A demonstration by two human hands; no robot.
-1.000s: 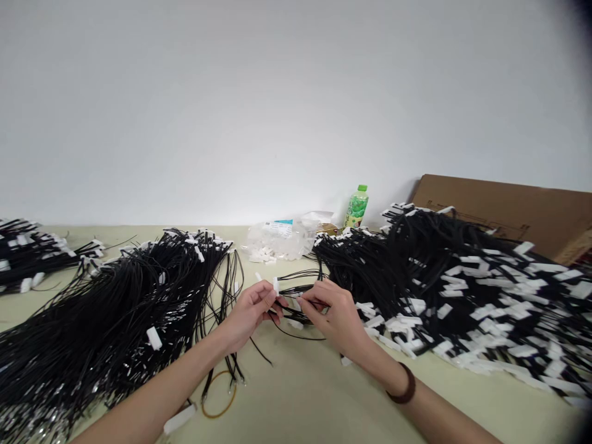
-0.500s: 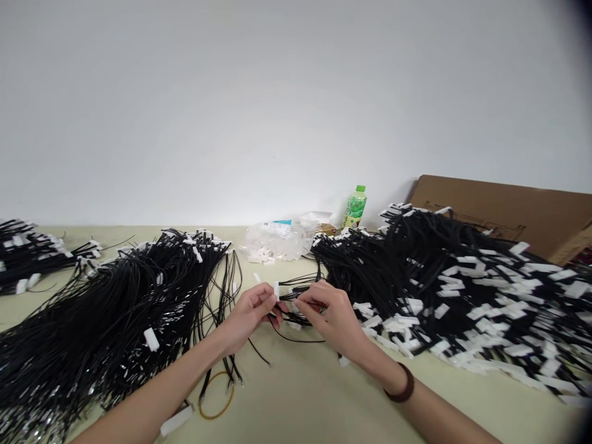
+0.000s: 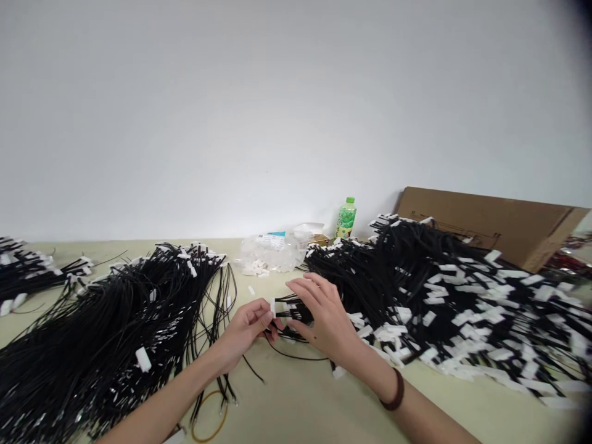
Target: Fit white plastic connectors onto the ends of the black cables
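Near the middle of the table, my left hand (image 3: pixel 252 324) pinches a small white connector (image 3: pixel 272 308) with black wires running out of it to the right. A loose black wire (image 3: pixel 296 356) curves below the fingers. My right hand (image 3: pixel 321 314) is over those wires, just right of the connector, its fingers spread and curved with the thumb apart. Part of the wire bundle is hidden beneath the right palm.
A large pile of black wires (image 3: pixel 115 327) lies left, another pile (image 3: pixel 370 277) with white connectors right. Behind are a clear plastic bag (image 3: pixel 250 250), a green bottle (image 3: pixel 346 219) and a cardboard box (image 3: pixel 467 216). A yellow ring (image 3: pixel 208 438) lies at the front.
My right hand has opened from a pinch and its fingers have spread over the wires. My left hand still holds the connector. The whole view has shifted slightly.
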